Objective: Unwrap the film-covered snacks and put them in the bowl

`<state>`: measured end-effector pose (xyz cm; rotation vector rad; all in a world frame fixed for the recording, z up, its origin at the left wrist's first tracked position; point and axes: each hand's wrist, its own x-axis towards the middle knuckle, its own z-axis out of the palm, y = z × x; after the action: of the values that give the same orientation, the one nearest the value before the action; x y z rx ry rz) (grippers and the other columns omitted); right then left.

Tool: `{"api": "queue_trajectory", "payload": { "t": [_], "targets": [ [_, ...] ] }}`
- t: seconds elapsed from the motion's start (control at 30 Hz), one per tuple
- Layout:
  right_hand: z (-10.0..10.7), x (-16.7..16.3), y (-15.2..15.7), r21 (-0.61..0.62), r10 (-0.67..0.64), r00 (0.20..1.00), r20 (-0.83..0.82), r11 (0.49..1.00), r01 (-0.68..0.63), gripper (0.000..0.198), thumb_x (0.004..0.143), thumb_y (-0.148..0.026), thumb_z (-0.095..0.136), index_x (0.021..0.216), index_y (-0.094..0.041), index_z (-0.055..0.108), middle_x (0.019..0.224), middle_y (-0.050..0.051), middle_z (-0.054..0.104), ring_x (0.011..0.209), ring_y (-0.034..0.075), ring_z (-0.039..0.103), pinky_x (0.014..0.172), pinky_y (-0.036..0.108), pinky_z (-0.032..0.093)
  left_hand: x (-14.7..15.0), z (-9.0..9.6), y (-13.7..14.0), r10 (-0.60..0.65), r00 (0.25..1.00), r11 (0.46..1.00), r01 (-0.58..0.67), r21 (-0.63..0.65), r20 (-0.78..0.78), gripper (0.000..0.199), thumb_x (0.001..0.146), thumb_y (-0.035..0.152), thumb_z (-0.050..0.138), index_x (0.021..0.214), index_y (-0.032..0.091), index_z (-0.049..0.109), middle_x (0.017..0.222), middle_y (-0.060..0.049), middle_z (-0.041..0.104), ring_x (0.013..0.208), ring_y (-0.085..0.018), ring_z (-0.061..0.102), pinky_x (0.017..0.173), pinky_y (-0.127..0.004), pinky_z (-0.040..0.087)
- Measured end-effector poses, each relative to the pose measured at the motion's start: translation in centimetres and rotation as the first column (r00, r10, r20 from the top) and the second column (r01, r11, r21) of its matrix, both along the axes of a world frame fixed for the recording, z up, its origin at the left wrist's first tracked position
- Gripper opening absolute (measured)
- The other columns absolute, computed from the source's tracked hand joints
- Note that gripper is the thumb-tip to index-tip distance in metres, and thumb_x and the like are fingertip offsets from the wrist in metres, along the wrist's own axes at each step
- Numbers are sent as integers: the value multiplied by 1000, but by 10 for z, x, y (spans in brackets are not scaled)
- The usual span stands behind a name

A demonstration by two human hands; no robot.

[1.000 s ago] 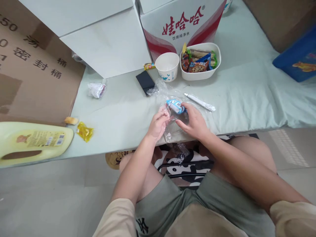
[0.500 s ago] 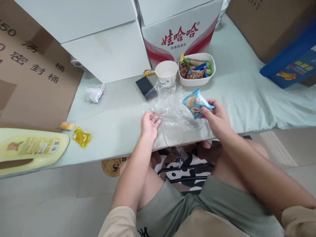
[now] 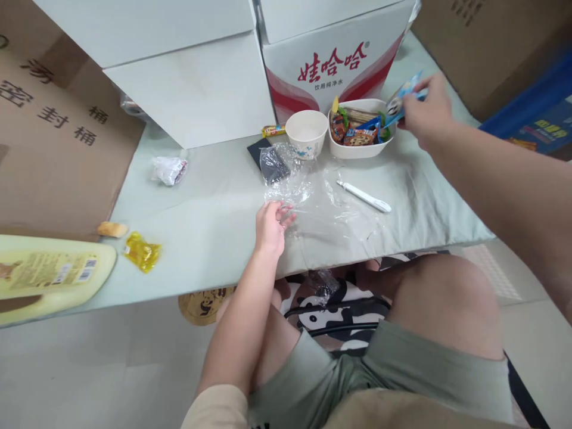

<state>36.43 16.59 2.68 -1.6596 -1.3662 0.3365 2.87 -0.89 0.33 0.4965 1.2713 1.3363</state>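
My right hand (image 3: 429, 113) grips a light-blue snack packet (image 3: 402, 96) above the right end of a white plastic container (image 3: 361, 151). Inside that container are several packaged snacks, among them a brown cookie packet (image 3: 360, 137). My left hand (image 3: 271, 227) rests near the table's front edge, fingers loosely curled and apart, beside a clear plastic bag (image 3: 308, 189). The crumpled bag spreads over the cloth and partly covers a dark phone (image 3: 258, 152). To the bag's right lies a slim white pen-like tool (image 3: 365, 196).
A white paper bowl (image 3: 307, 137) stands left of the container, with a small yellow packet (image 3: 272, 130) behind it. White cartons (image 3: 187, 89) line the back. At left are a white wrapped item (image 3: 170, 170), a yellow wrapper (image 3: 143, 252), a bread piece (image 3: 112, 229) and a pale yellow jug (image 3: 58, 277).
My right hand has moved away and to the right with the blue packet, from above the bag to the container. The white pen-like tool now shows. My left hand stays nearly in place.
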Motion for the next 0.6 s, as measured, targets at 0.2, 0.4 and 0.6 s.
{"api": "queue_trajectory", "payload": {
  "t": [0.2, 0.4, 0.6],
  "targets": [
    [-1, -10, 0, -222, -75, 970, 231, 967, 128, 29, 76, -20, 71, 68, -21, 43, 121, 11, 63, 115, 17, 58, 96, 41, 38, -4, -1, 1, -12, 1000, 1000, 12, -4, -26, 19, 68, 31, 69, 71, 21, 53, 75, 0, 58, 85, -18, 69, 71, -28, 56],
    [15, 0, 1, -249, 114, 903, 414, 968, -8, 24, 78, -18, 63, 61, -14, 47, 124, 8, 68, 124, 20, 58, 89, 43, 37, -2, 1, 1, -3, 1000, 1000, 3, -10, -13, 13, 70, 27, 65, 69, 20, 54, 76, 0, 59, 83, -16, 67, 66, -25, 55],
    [15, -8, 9, -307, 240, 869, 433, 946, -108, 17, 58, -10, 75, 57, -7, 58, 120, 4, 71, 127, 25, 57, 81, 36, 41, -1, 1, 1, 4, 1000, 1000, -4, -6, -28, 11, 69, 26, 65, 70, 20, 56, 77, 0, 59, 79, -15, 66, 65, -24, 55]
  ]
}}
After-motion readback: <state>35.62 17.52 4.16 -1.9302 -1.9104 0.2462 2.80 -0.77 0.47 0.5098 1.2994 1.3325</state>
